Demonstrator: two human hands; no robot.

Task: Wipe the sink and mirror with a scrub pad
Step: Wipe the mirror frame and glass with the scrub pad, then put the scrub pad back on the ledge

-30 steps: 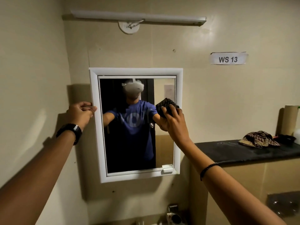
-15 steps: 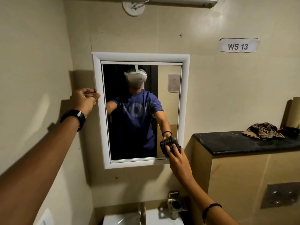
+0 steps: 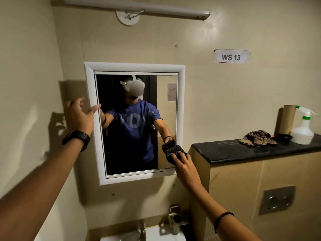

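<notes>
A white-framed mirror (image 3: 91,119) hangs on the beige wall above a white sink (image 3: 156,234), of which only the back edge shows at the bottom. My right hand (image 3: 185,166) presses a dark scrub pad (image 3: 171,150) against the mirror's lower right corner, over the frame. My left hand (image 3: 79,115), with a black watch on the wrist, is open with spread fingers at the mirror's left frame, the thumb tip at the frame's edge. The glass reflects a person in a blue shirt.
A black ledge (image 3: 243,151) at the right carries a patterned cloth (image 3: 258,138), a white spray bottle (image 3: 303,130) and a cardboard tube (image 3: 288,120). A tap (image 3: 142,229) rises over the sink. A flush plate (image 3: 277,200) is set in the panel below the ledge.
My right hand with the pad went from the mirror's upper right down to its lower right corner. My left hand let go of the left frame and spread open.
</notes>
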